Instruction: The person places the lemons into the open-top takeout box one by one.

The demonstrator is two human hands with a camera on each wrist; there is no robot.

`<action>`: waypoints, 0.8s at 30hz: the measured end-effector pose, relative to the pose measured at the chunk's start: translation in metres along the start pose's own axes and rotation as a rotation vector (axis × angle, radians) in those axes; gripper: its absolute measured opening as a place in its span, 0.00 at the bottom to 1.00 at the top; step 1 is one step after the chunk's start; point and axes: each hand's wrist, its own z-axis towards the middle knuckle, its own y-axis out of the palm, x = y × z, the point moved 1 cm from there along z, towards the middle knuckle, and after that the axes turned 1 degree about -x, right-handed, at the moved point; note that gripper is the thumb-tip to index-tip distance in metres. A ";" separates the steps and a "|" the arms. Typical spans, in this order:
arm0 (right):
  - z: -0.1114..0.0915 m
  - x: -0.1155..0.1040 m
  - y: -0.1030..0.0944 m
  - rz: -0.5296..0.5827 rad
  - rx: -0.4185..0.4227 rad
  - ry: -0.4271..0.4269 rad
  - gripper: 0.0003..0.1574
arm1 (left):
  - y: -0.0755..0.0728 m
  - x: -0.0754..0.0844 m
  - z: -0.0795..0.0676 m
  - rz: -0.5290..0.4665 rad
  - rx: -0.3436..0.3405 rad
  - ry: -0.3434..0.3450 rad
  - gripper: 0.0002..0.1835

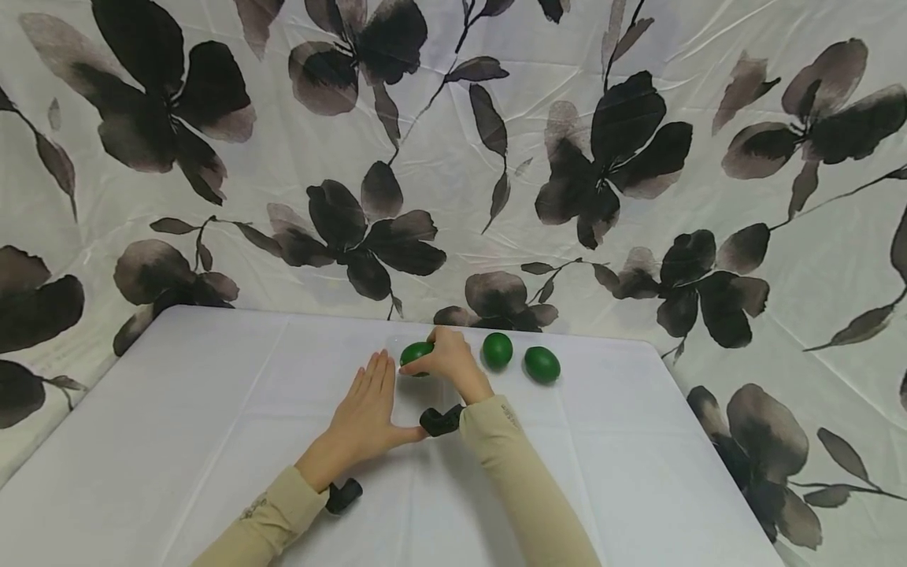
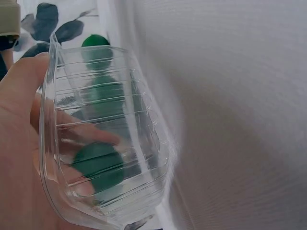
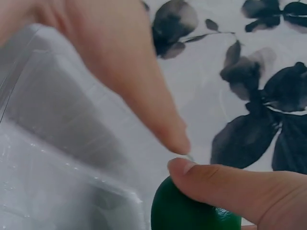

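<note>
Straight fingers and a spread thumb mark my left hand [image 1: 364, 413], which lies along the side of a clear plastic container [image 2: 44, 158] with ridged walls. My right hand [image 1: 457, 364] pinches a smooth green lime [image 1: 414, 356] between thumb and fingers at the container's far end. In the right wrist view that lime [image 3: 184, 211] sits under the thumb [image 3: 230, 184], close to the container wall; whether it touches the bottom, I cannot tell. The container barely shows in the head view. Two more limes, one [image 1: 497, 351] nearer and one [image 1: 542, 365] farther, lie right of my right hand.
A white cloth covers the table [image 1: 177, 441]. Behind its far edge hangs a pale curtain [image 1: 453, 157] with dark flowers. Black camera mounts are strapped at both wrists, one [image 1: 344, 497] on the left and one [image 1: 441, 421] on the right.
</note>
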 end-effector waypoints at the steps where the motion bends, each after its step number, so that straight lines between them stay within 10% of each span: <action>1: 0.001 0.000 0.002 -0.010 -0.003 0.001 0.40 | 0.000 0.000 0.000 0.002 -0.004 0.000 0.68; 24: -0.002 -0.003 0.001 -0.010 -0.038 -0.089 0.30 | -0.002 0.001 -0.001 0.001 -0.002 -0.001 0.68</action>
